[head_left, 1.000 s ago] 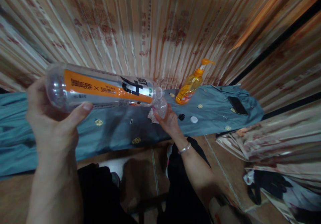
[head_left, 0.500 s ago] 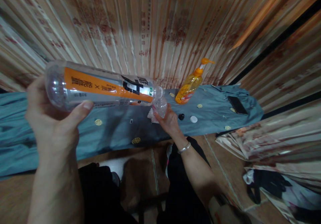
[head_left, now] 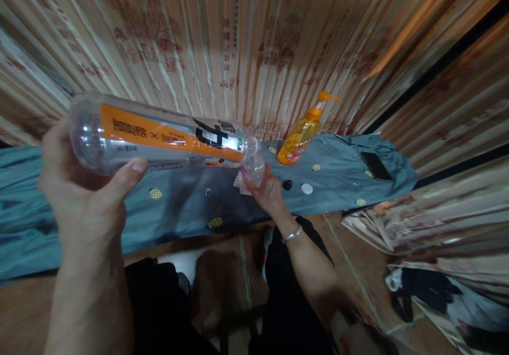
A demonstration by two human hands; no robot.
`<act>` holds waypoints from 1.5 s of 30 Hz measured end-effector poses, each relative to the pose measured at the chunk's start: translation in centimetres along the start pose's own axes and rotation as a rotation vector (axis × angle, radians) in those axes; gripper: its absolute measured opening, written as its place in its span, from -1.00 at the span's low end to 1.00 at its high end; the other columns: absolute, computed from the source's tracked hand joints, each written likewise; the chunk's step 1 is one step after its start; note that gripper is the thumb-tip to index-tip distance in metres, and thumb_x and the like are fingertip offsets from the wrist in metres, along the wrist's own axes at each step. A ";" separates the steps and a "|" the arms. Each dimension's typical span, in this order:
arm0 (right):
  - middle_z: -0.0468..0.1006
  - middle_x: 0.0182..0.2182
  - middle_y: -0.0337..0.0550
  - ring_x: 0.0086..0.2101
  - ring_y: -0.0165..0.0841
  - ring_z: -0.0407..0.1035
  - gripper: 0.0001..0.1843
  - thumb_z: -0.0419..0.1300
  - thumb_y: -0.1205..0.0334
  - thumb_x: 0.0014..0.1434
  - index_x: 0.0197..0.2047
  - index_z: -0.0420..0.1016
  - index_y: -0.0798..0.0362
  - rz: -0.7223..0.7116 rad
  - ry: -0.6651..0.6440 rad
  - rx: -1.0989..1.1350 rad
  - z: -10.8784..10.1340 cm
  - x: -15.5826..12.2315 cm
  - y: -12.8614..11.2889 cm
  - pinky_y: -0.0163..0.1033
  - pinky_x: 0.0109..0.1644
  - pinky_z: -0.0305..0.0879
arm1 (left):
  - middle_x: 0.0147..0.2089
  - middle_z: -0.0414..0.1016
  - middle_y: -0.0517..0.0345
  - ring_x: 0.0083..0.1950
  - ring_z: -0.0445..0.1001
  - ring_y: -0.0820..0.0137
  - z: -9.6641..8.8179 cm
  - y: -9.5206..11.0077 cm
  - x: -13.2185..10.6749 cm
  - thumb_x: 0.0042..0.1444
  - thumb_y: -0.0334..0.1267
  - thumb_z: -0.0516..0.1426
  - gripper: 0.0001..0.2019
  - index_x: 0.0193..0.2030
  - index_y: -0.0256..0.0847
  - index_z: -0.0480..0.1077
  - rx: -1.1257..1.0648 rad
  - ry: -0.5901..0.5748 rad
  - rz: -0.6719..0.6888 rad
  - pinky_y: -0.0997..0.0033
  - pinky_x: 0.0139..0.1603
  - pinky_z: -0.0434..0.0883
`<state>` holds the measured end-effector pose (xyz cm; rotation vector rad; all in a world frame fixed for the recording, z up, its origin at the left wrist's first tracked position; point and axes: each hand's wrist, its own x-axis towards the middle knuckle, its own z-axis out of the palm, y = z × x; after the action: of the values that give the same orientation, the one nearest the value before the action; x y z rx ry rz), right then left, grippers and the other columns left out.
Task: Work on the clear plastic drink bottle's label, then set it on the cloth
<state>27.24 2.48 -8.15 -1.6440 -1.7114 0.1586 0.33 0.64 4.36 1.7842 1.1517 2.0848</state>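
My left hand (head_left: 87,185) is closed around the base end of a large clear plastic bottle (head_left: 155,138) with an orange and silver label. This bottle lies tipped almost level, its open mouth toward the right. Lower and farther from me, my right hand (head_left: 268,188) wraps around a smaller clear plastic bottle (head_left: 255,169). The large bottle's mouth meets the top of the small one; whether they touch I cannot tell. A crumpled pale tissue-like piece (head_left: 242,185) lies just left of the small bottle.
An orange pump bottle (head_left: 299,138) stands on the teal cloth (head_left: 178,212). Nearer me are a black cap (head_left: 287,185) and a white cap (head_left: 306,188). A dark phone (head_left: 376,166) lies at the right. A patterned curtain (head_left: 191,42) hangs behind.
The large bottle's base end has risen very slightly and the bottle has rolled a little in my left hand. My right hand and the small bottle stay in place.
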 end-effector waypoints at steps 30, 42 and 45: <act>0.62 -0.14 0.19 -0.17 -0.03 0.57 -0.42 0.28 0.06 0.19 0.14 0.25 0.23 0.012 -0.002 0.014 -0.1 -0.1 -0.2 -0.05 -0.14 0.47 | 0.09 0.49 0.01 0.21 0.44 -0.02 -0.2 -1.2 -0.2 -0.45 0.00 0.44 -0.10 0.15 -0.20 0.40 -0.088 0.008 -0.003 -0.41 0.37 0.12; 0.63 -0.13 0.15 -0.14 -0.06 0.57 -0.41 0.29 0.09 0.16 0.15 0.25 0.20 -0.004 0.015 0.052 -0.1 -0.1 -0.1 -0.07 -0.10 0.48 | 0.03 0.48 0.07 0.21 0.43 0.01 0.5 -0.6 0.0 -0.52 -0.04 0.48 -0.11 0.10 -0.15 0.44 -0.162 0.008 -0.082 -0.40 0.42 0.04; 0.63 -0.16 0.12 -0.17 -0.07 0.58 -0.44 0.28 0.09 0.17 0.14 0.25 0.18 0.006 0.010 0.059 -0.2 -0.1 -0.1 -0.06 -0.13 0.49 | 0.02 0.50 0.08 0.19 0.46 0.05 0.5 -1.2 -0.2 -0.55 -0.08 0.50 -0.08 0.12 -0.13 0.43 -0.188 0.028 -0.107 -0.39 0.42 0.05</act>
<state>27.28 2.28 -8.00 -1.6041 -1.6790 0.2014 0.38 1.57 3.41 1.5786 0.9972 2.0860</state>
